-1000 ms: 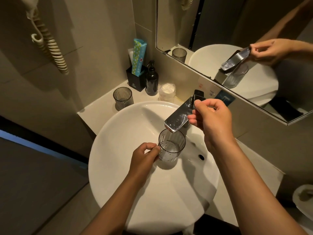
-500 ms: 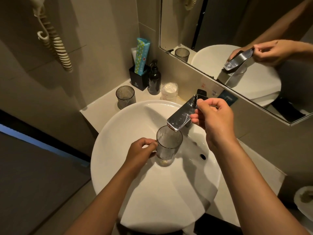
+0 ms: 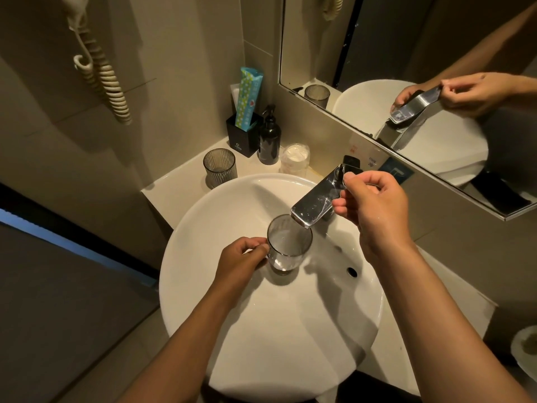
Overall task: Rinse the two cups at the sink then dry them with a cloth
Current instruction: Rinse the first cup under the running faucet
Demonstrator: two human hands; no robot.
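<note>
We're in a small bathroom, hotel-style by the look of it: a round white basin [image 3: 232, 330] with a chrome tap [image 3: 315, 200], a wall mirror [image 3: 377, 48] above, a soap bottle [image 3: 269, 141], and a coiled cord [image 3: 101, 74] hanging on the tiled wall.

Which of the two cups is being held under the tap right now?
The smooth clear cup over the basin, gripped by the left hand beneath the tap spout. The ribbed grey cup stands untouched on the counter beside the sink.
</note>
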